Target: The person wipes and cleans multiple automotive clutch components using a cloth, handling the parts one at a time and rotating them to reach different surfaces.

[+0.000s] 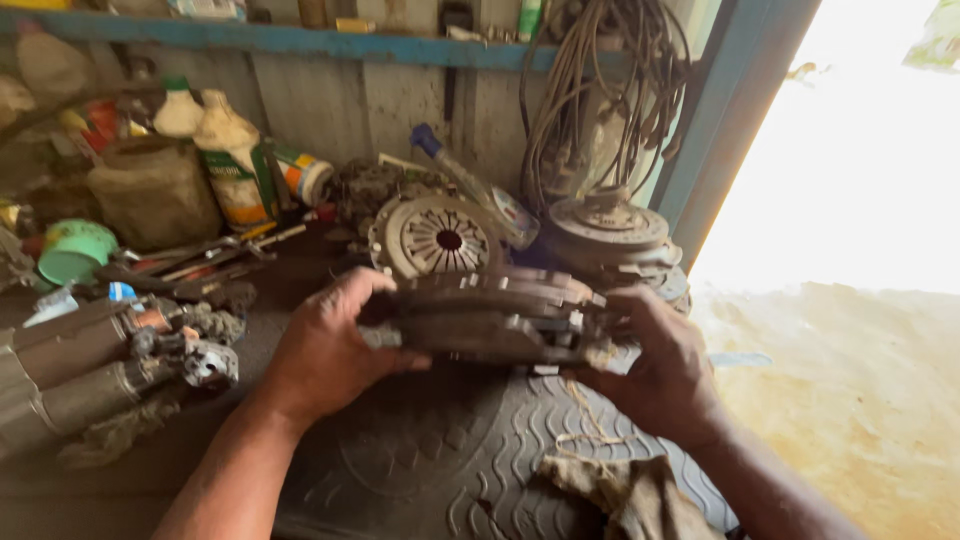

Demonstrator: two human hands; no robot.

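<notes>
My left hand [330, 345] and my right hand [655, 365] hold a stack of worn, dusty brake pads [495, 315] between them, one hand at each end. The stack hangs level above a dark ribbed rubber mat [450, 450] on the workbench. Behind the stack leans a round clutch pressure plate [435, 238] with radial fingers. A dirty rag [620, 495] lies on the mat below my right forearm.
Metal shafts with joints [100, 365] lie at the left. Plastic bottles [235, 160], a green cup [75, 250] and hand tools [200, 262] crowd the back. Stacked discs [610, 230] and hanging cables [600, 90] stand at right, beside a bright open doorway [850, 150].
</notes>
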